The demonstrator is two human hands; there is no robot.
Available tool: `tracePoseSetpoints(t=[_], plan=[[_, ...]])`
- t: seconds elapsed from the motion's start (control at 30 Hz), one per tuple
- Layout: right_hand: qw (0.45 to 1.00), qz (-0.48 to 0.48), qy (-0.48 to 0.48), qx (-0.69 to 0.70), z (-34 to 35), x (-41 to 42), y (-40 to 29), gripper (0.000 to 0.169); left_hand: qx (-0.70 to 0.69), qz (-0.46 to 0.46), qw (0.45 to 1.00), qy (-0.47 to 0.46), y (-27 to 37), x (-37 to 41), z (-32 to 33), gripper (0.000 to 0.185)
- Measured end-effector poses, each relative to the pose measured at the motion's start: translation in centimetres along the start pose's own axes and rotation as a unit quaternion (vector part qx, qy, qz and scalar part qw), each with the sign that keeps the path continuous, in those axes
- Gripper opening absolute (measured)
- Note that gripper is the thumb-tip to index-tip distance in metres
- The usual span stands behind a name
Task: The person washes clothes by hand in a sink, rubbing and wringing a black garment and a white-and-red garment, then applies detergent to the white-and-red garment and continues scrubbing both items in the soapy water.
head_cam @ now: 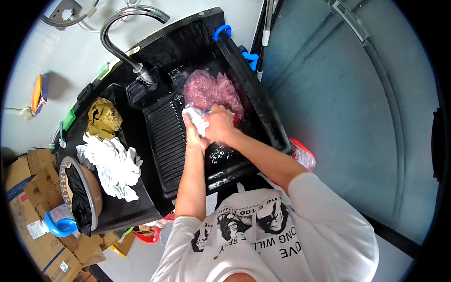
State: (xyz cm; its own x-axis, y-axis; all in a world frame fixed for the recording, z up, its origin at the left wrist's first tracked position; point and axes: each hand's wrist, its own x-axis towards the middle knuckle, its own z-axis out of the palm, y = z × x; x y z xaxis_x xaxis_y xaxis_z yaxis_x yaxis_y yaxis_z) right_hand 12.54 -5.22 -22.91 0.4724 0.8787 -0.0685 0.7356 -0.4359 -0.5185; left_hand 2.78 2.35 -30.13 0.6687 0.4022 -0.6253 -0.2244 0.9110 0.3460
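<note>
Over the black laundry sink (252,91), my left hand (194,132) holds one side of a bunched white cloth (197,119). My right hand (220,123) grips the same cloth from the other side; part of a blue item shows at its fingers. Just beyond the hands, a pink, wet, sheer fabric (204,88) lies in the basin. A bit of something red shows beside my right hand. The ribbed washboard (165,141) is left of my left hand. A curved chrome faucet (119,53) stands at the sink's back.
On the left ledge lie white clothes (112,165) and an olive garment (104,118). A basin with a patterned rim (97,208) stands tilted there with black fabric. Cardboard boxes (45,197) and a blue-capped bottle (61,225) are at the lower left. A glass panel (334,105) borders the right.
</note>
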Motion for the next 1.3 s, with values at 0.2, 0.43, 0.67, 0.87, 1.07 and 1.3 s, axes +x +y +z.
tracePoseSetpoints(t=[0.2,0.43,0.67,0.87,1.07,1.3], plan=[[0.96,-0.246,0.104,0.08,-2.5,-5.9,-2.5,0.019,-0.071,0.011,0.991,-0.116,0.3,-1.7,0.5,0.056],[0.958,-0.198,0.192,0.081,4.0,-1.1,-1.6,0.025,0.048,0.158,0.95,-0.263,-1.4,2.4,-2.3,0.025],[0.993,0.104,0.056,0.004,-0.1,4.8,5.7,0.037,0.252,0.149,0.95,0.109,-1.6,-1.9,1.4,0.034],[0.99,-0.084,-0.058,-0.096,-0.6,-3.5,8.1,0.056,0.61,0.227,0.749,0.125,-1.2,-5.8,2.3,0.062],[0.974,0.072,-0.202,-0.071,5.1,-2.2,9.2,0.069,0.739,0.173,0.622,0.193,-5.0,-4.0,1.9,0.08],[0.974,0.125,-0.147,0.119,0.3,0.7,2.4,0.034,0.209,-0.07,0.974,0.057,-1.8,-1.4,2.7,0.098]])
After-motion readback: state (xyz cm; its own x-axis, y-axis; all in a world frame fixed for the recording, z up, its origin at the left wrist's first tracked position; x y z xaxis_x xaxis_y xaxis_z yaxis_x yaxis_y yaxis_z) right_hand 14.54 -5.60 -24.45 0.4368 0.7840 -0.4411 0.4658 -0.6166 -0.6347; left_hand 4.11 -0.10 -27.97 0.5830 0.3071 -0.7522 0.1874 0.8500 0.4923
